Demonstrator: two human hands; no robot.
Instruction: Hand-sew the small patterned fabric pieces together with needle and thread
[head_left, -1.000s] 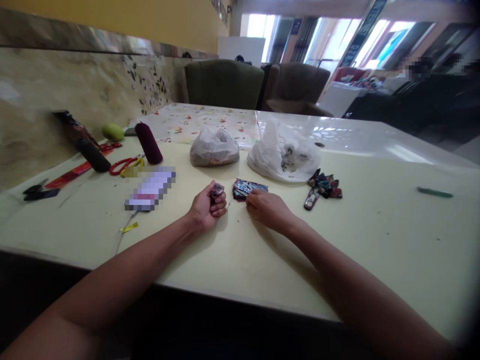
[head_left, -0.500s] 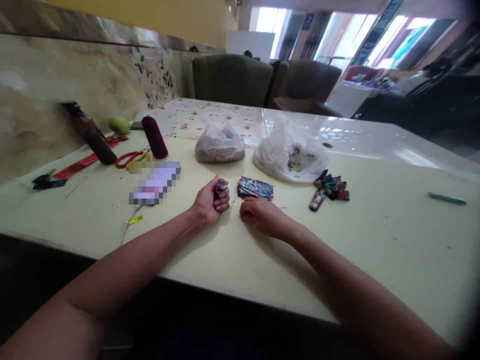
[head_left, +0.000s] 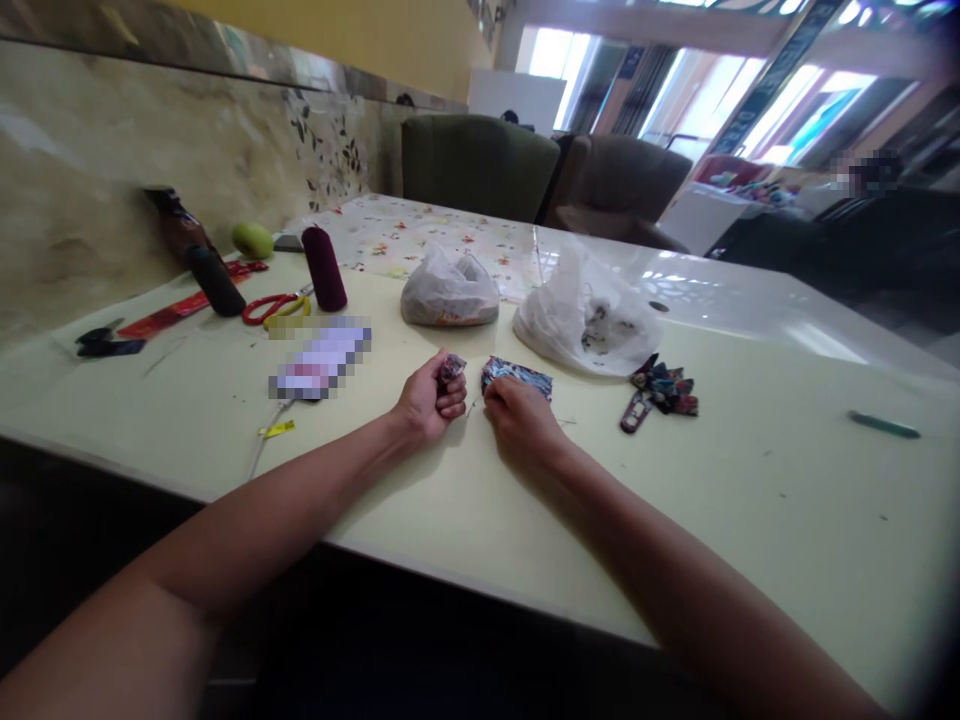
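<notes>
My left hand (head_left: 429, 405) is closed around a small folded piece of dark reddish patterned cloth (head_left: 452, 367), whose top pokes out above the fingers. My right hand (head_left: 519, 410) is closed too, its fingertips pinched together at the near left edge of a blue patterned cloth stack (head_left: 529, 375). Whatever those fingers hold, if anything, is hidden. Thin thread ends lie on the table between the hands and to the right of my right hand. Off to the right sits a small heap of dark patterned cloth pieces (head_left: 667, 390) with an oblong piece (head_left: 636, 412) beside it.
Two white plastic bags (head_left: 450, 290) (head_left: 581, 310) stand beyond the hands. To the left are a blurred phone (head_left: 322, 362) on a cable, red and yellow scissors (head_left: 279, 308), a maroon thread cone (head_left: 325, 270), a dark cone (head_left: 215, 280) and a green fruit (head_left: 253, 240). A pen-like tool (head_left: 883, 425) lies right.
My right hand has moved up and forward onto the near edge of the cloth stack. My left hand keeps its grip on the cloth piece. The view has shifted slightly.
</notes>
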